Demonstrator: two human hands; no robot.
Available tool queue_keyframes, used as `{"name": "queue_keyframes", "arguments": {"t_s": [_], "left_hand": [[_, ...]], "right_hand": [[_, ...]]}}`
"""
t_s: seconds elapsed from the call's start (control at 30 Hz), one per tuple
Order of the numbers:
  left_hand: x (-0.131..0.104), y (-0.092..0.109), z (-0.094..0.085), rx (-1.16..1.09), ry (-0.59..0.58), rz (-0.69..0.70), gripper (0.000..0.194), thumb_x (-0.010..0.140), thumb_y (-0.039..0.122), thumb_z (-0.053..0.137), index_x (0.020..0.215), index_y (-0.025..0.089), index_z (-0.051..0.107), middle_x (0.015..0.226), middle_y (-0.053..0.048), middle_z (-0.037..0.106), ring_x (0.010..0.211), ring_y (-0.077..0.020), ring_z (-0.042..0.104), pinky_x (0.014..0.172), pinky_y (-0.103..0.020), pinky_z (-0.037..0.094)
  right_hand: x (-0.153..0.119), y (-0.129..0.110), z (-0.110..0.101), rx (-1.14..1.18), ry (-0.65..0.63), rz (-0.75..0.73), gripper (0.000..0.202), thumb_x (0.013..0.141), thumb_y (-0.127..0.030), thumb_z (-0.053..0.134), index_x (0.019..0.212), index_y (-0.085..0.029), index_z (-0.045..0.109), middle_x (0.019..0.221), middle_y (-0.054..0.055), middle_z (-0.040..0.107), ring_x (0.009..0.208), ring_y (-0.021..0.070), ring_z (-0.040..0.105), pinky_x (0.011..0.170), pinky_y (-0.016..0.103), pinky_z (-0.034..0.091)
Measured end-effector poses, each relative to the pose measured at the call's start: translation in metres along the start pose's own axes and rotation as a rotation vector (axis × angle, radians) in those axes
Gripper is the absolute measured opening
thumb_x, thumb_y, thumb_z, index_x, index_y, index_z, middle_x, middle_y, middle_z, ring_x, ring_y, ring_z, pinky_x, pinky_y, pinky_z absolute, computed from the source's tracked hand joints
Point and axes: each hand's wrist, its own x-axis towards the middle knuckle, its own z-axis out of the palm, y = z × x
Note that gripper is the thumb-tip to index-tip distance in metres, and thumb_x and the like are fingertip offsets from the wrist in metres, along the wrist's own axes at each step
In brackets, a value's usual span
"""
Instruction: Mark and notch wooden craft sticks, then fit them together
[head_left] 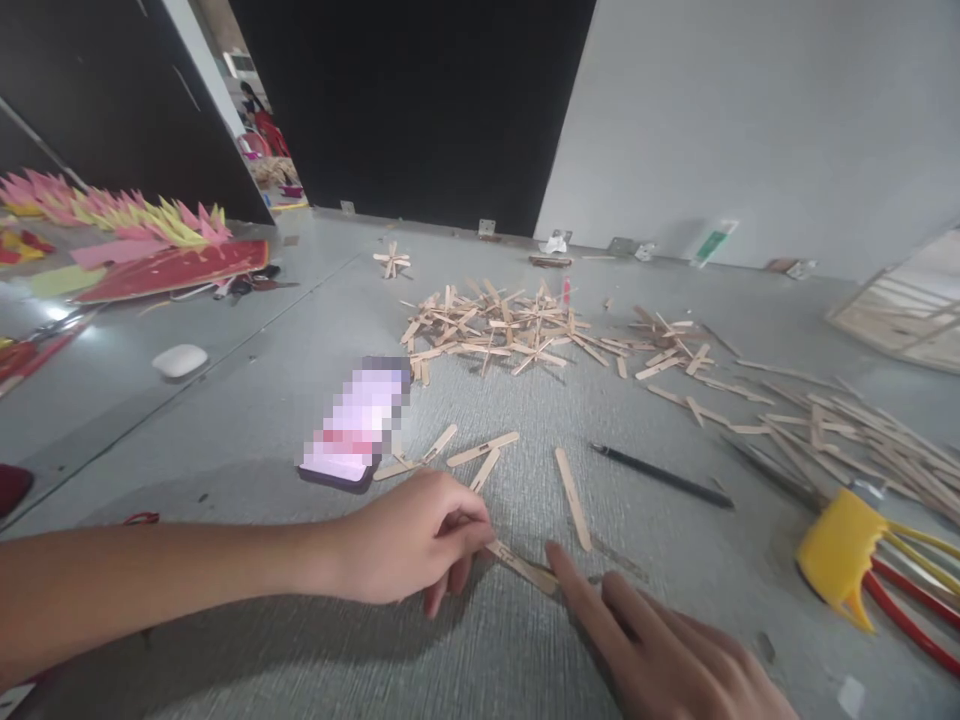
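Dimmish grey light; I see soft shadow (390, 635) under left hand (409, 535), 1 glare patch (58, 313) far left, phone (358, 425) pixelated.

one head-worn cam here, looking forward and tilted down, pretty close in: left hand (420, 540) and right hand (660, 640) on the near side of the phone (356, 425), pale wall (750, 120) well beyond it

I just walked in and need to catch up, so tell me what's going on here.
A person is working with thin wooden sticks on a grey surface. The left hand pinches one end of a stick, while the right hand's index finger is at the other end. A few loose sticks lie just beyond the hands, near a phone. Farther back is a large pile of sticks.
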Motion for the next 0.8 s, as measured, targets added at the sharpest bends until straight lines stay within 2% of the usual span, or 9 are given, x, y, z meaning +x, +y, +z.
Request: {"name": "queue_keyframes", "arguments": {"t_s": [0.8], "left_hand": [[-0.0001,-0.0008,0.0019,0.058,0.013,0.010,0.042,0.108,0.036,0.043,0.071,0.017,0.051,0.062,0.002,0.060,0.042,-0.0063,0.058,0.042,-0.014,0.039]], "right_hand": [[0.0023,-0.0039,-0.0014,0.001,-0.061,0.007,0.051,0.101,0.000,0.022,0.146,-0.004,0.045,0.079,0.001,0.064,0.054,0.0112,0.065,0.044,0.021,0.049]]}}
